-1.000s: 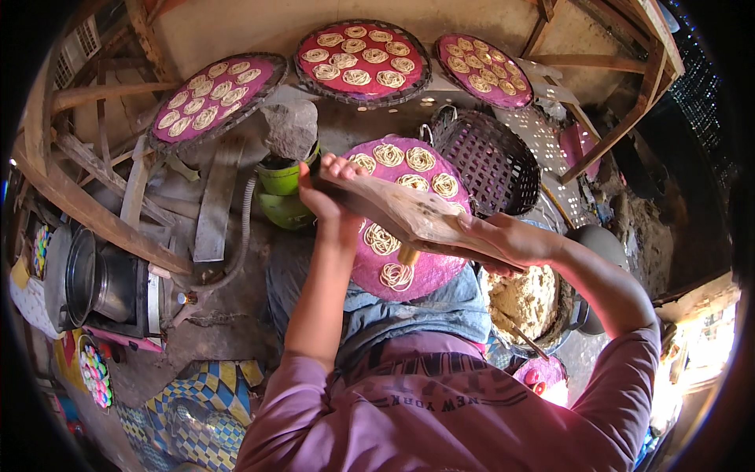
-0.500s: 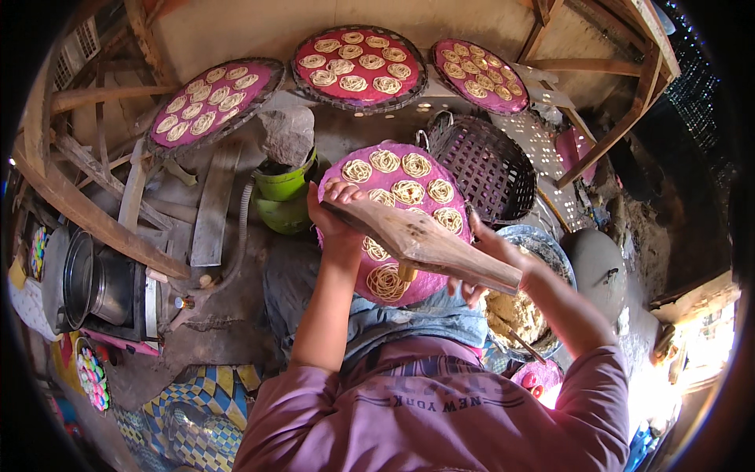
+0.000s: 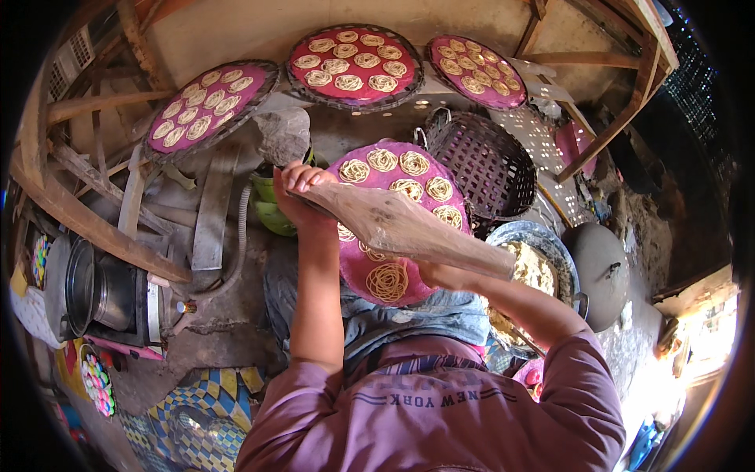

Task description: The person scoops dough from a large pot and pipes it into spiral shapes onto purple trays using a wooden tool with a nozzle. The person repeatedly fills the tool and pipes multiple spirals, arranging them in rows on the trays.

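A long wooden press [image 3: 393,224], broad in the middle and narrowing to its ends, slants across my lap above a round pink cloth-covered tray [image 3: 358,275]. My left hand [image 3: 303,189] is closed round its far left end. Beneath the press, near its middle, my right hand [image 3: 440,275] has its fingers mostly hidden by the wood, so its grip does not show. Coiled rounds of pale dough strands [image 3: 414,164] lie spaced on the tray. The largest coil [image 3: 387,282] sits at the near side, just left of my right hand.
Three round trays of coils [image 3: 355,67] stand along the back. A dark woven basket [image 3: 481,169] lies beyond my tray. To the right are a basin of dough [image 3: 535,267] and a grey lid [image 3: 598,275]. A stone [image 3: 283,135] rests on a green container [image 3: 271,206]; pots [image 3: 110,283] stand left.
My right hand has left the right end of the press and moved inward beneath its middle. My left hand has shifted slightly left and up with its end of the press.
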Demonstrator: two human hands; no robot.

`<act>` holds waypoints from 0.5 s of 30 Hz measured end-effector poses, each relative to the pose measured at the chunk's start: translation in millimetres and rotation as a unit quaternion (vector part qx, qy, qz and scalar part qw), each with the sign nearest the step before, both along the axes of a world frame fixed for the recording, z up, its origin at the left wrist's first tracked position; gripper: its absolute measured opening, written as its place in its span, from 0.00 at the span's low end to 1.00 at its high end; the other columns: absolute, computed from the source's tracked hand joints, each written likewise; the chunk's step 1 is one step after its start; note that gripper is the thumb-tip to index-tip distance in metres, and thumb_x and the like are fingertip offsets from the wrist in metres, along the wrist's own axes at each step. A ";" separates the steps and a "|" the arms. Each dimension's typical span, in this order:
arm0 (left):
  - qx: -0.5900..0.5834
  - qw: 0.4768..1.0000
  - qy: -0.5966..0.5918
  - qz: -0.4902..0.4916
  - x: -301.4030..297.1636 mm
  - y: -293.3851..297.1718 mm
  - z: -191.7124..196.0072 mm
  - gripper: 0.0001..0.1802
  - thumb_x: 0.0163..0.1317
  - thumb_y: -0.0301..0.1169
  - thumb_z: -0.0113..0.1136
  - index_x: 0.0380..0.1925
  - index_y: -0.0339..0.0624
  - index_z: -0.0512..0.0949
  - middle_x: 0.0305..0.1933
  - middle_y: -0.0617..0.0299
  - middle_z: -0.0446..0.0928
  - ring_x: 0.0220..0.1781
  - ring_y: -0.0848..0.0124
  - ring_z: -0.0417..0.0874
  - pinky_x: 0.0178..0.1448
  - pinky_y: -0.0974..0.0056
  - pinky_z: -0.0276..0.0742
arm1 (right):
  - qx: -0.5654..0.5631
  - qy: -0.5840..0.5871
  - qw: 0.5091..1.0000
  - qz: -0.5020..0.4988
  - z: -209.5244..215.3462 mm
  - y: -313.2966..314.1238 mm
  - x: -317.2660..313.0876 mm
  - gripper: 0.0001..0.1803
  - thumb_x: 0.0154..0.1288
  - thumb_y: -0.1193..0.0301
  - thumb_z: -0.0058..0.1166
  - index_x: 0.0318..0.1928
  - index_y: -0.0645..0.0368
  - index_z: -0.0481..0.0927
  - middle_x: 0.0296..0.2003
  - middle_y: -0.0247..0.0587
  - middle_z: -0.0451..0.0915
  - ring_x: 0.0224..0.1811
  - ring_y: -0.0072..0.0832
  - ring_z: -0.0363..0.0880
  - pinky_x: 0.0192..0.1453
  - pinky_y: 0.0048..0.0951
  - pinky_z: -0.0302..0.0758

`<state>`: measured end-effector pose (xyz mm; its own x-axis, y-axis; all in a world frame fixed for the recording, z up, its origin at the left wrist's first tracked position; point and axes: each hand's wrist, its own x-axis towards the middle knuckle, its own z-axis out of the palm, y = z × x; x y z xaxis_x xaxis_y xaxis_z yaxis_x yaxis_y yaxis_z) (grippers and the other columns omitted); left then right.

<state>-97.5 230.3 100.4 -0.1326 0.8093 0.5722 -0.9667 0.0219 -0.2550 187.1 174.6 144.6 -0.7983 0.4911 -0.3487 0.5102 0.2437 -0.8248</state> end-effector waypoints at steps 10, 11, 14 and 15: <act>-0.317 0.940 0.123 -0.026 92.5 16.6 28.3 0.32 0.66 0.65 0.38 0.19 0.50 0.66 0.16 0.69 0.65 0.22 0.70 0.68 0.39 0.61 0.66 | -0.105 -0.168 0.958 -0.208 82.8 15.7 63.4 0.41 0.73 0.37 0.24 0.36 0.60 0.80 0.16 0.33 0.72 0.15 0.20 0.71 0.19 0.25 0.70; -0.372 0.921 0.099 -0.062 96.9 20.1 23.2 0.32 0.67 0.64 0.36 0.18 0.50 0.66 0.16 0.69 0.65 0.21 0.70 0.67 0.38 0.62 0.66 | -0.079 -0.195 0.952 -0.221 82.5 13.3 61.1 0.41 0.72 0.37 0.24 0.35 0.60 0.80 0.14 0.33 0.71 0.13 0.20 0.70 0.18 0.25 0.70; -0.272 0.956 0.110 -0.022 99.6 25.9 13.4 0.32 0.66 0.64 0.31 0.19 0.51 0.66 0.16 0.70 0.63 0.21 0.71 0.65 0.37 0.62 0.64 | -0.025 -0.189 0.954 -0.230 86.1 4.4 57.4 0.43 0.71 0.35 0.25 0.32 0.62 0.80 0.12 0.32 0.70 0.12 0.21 0.69 0.16 0.27 0.69; -0.209 0.974 0.086 -0.010 98.2 28.0 14.5 0.32 0.66 0.65 0.31 0.19 0.51 0.66 0.16 0.70 0.63 0.21 0.71 0.65 0.37 0.62 0.64 | -0.032 -0.162 0.960 -0.227 88.3 3.9 56.3 0.43 0.71 0.35 0.25 0.31 0.61 0.80 0.12 0.32 0.70 0.12 0.21 0.69 0.17 0.28 0.70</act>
<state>0.7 258.3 115.0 -0.0460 0.9776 0.2054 -0.9964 -0.0303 -0.0790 243.4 178.5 232.8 -0.3509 0.7322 -0.5837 0.7840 -0.1112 -0.6107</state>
